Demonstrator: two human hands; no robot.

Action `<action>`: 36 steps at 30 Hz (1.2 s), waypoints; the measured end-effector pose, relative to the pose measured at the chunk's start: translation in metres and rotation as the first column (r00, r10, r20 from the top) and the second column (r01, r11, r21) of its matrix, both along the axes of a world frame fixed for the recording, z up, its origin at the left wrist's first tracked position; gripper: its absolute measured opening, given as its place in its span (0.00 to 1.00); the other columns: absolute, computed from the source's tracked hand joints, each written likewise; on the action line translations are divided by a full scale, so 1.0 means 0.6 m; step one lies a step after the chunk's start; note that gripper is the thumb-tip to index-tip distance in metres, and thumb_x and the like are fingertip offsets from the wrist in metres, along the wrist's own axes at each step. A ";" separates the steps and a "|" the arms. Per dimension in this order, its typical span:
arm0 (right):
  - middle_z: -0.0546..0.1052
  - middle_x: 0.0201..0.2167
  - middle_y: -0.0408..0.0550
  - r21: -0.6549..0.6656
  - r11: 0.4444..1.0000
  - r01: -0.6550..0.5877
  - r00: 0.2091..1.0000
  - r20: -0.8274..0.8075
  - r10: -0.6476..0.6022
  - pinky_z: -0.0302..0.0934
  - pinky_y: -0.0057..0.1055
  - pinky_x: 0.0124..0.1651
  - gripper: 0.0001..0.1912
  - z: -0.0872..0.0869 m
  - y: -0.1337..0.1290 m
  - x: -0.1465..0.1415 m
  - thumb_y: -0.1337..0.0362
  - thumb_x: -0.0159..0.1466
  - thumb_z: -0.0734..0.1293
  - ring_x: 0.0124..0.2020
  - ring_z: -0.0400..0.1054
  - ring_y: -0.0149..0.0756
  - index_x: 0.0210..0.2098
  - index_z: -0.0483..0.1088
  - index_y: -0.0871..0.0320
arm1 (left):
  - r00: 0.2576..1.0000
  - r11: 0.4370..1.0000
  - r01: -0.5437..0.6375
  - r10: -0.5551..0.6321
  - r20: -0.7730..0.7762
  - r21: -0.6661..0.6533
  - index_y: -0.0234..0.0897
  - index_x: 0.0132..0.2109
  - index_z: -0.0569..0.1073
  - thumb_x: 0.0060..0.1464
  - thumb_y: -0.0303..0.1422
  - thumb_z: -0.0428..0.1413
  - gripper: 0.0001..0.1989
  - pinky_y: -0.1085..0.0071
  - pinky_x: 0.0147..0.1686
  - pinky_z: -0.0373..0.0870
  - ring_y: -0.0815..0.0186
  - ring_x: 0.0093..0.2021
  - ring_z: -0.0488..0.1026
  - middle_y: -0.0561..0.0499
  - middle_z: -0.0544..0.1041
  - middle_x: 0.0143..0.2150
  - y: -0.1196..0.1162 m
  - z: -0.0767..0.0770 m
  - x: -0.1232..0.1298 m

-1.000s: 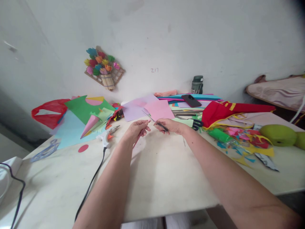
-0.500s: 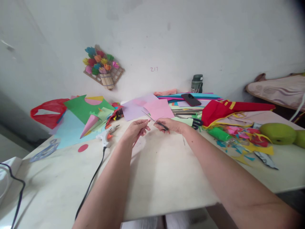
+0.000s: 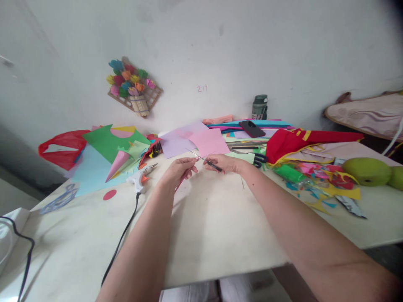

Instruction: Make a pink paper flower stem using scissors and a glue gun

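Observation:
My right hand [image 3: 222, 163] is wrapped round the dark handles of a pair of scissors [image 3: 213, 166], whose thin blades point left over the table [image 3: 201, 235]. The blade tips lie by the fingertips of my left hand [image 3: 181, 170]. That hand is pinched on a thin pink strip [image 3: 179, 184], which hangs below the fingers; most of it is hidden. Behind both hands lie a pink sheet [image 3: 210, 142] and a lilac sheet [image 3: 175, 142].
A glue gun [image 3: 137, 180] with a black cord, a red circle [image 3: 110, 194] and a pink paper cone [image 3: 117, 164] are on the left. A phone [image 3: 252, 128] and bottle [image 3: 260, 107] stand behind; red cloth [image 3: 283, 144], scraps and green fruit [image 3: 366, 172] lie right.
The scissor blades look more spread at the tips. Both hands stay in nearly the same place, and the view has shifted slightly.

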State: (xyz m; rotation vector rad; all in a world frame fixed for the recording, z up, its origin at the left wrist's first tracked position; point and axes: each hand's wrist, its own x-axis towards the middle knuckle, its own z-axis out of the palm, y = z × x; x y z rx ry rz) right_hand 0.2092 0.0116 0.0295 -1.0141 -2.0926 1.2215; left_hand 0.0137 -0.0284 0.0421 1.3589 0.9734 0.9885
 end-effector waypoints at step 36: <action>0.71 0.37 0.62 0.603 0.455 0.656 0.282 0.362 -0.888 0.57 0.36 0.38 0.19 0.025 0.021 0.111 0.57 0.52 0.63 0.40 0.65 0.46 0.37 0.71 0.64 | 0.997 0.995 0.054 -0.050 0.058 -0.087 0.31 0.44 0.66 0.44 0.29 0.56 0.18 0.81 0.14 0.55 0.77 0.15 0.63 0.51 0.72 0.23 0.009 -0.011 -0.007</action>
